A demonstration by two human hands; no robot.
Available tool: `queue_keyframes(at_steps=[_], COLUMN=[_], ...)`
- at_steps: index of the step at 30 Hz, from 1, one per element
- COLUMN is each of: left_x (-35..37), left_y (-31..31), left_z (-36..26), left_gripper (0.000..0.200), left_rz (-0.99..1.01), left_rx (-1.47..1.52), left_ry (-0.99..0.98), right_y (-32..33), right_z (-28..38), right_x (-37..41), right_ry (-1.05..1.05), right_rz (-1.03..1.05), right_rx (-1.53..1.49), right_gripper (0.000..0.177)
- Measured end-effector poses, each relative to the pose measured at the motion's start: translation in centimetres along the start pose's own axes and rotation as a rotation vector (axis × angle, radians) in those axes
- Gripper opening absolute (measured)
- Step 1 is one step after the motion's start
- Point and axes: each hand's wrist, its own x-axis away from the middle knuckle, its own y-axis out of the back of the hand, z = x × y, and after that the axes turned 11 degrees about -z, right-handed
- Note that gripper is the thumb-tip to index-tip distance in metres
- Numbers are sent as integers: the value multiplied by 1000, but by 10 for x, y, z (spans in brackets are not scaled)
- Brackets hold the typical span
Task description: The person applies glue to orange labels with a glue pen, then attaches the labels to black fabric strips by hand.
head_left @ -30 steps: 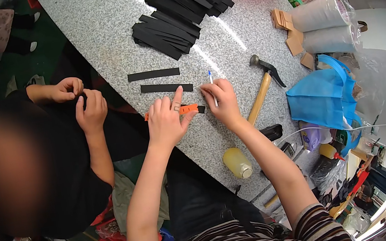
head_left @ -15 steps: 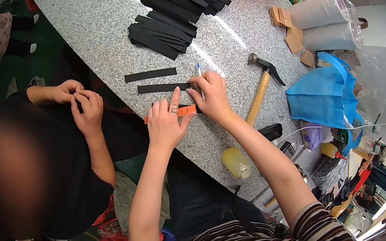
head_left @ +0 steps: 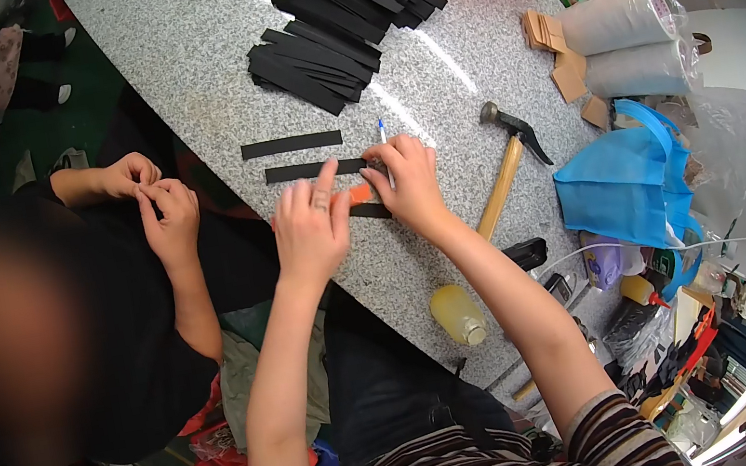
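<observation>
On the grey bench (head_left: pixel 197 46), near the edge closest to us, our left hand (head_left: pixel 309 228) lies flat, fingers spread, pressing down the orange template (head_left: pixel 360 194), likely to stop it sliding. Our right hand (head_left: pixel 409 183) pinches a pen (head_left: pixel 382 129) upright just beside it.

1 head-worn view (fisheye), facing down, close over table (head_left: pixel 197 46) edge

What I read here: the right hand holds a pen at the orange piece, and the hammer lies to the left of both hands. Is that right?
Not quite. The head view shows the hammer lying to the right of the left hand and the right hand, not to their left. The rest stands: the right hand holds a pen at the orange piece.
</observation>
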Motion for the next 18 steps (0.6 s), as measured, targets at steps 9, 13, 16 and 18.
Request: queue_keyframes(at_steps=[9, 13, 16, 18], left_x=[-12, -2, 7, 4], left_y=[22, 41, 45, 44], left_z=[25, 19, 25, 23], left_gripper=[31, 29, 30, 29], left_rz=[-117, -156, -156, -147], left_rx=[153, 251, 241, 275], left_ry=[287, 401, 371, 352], right_y=[3, 14, 26, 29], right_z=[6, -8, -20, -23], right_x=[-6, -17, -18, -15], right_ry=[-54, 322, 469, 321], right_rz=[13, 20, 115, 61], right_rx=[-41, 24, 53, 4], right_gripper=[19, 20, 22, 24])
